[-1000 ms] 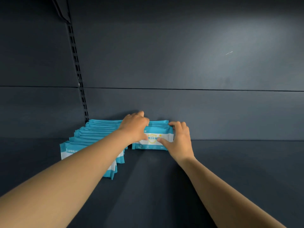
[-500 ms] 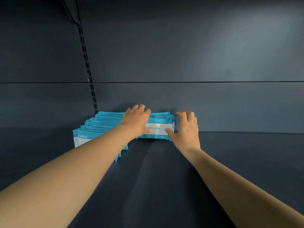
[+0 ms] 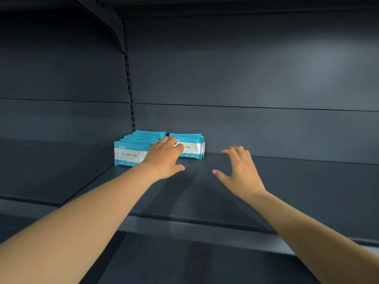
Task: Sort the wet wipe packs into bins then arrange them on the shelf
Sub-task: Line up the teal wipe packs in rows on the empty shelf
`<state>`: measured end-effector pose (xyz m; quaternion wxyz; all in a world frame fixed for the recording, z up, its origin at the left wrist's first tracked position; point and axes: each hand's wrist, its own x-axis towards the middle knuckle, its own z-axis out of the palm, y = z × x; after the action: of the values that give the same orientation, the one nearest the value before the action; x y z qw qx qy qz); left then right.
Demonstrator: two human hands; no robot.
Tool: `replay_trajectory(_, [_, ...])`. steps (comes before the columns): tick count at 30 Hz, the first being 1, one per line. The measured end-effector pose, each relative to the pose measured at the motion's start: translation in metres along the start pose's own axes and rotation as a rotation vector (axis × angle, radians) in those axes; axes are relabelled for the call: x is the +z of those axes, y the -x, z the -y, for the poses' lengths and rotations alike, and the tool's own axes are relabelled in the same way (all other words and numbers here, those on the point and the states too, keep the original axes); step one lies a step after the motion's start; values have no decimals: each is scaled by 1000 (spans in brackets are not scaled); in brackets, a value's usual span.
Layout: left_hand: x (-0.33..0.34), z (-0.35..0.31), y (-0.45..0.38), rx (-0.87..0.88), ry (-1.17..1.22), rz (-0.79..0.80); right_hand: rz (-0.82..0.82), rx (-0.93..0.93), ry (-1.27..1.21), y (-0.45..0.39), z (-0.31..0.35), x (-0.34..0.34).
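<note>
Two pack rows on shelf | left hand touching | right hand apart

The shelf under my arms looks like dark metal with a smooth, matt coat of paint. A soft shine sits on it where the light falls. The back wall looks like the same painted metal, flat and dull, with a pale glow high up on the right. The slotted strip running up the wall looks like dark metal too. The wet wipe packs are wrapped in thin, smooth plastic, blue and white, a little shiny. The packs beside them have the same slick plastic wrap.
</note>
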<state>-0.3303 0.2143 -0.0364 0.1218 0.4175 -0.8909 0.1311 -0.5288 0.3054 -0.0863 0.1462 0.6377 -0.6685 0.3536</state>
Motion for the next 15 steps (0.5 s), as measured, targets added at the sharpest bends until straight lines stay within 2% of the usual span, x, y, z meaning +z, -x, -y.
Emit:
replay_trajectory(8, [-16, -33, 124, 92, 82, -26, 81, 17, 28, 122, 59, -53])
replay_trajectory(15, [49, -63, 251, 221, 201, 70, 238, 123, 25, 264, 86, -32])
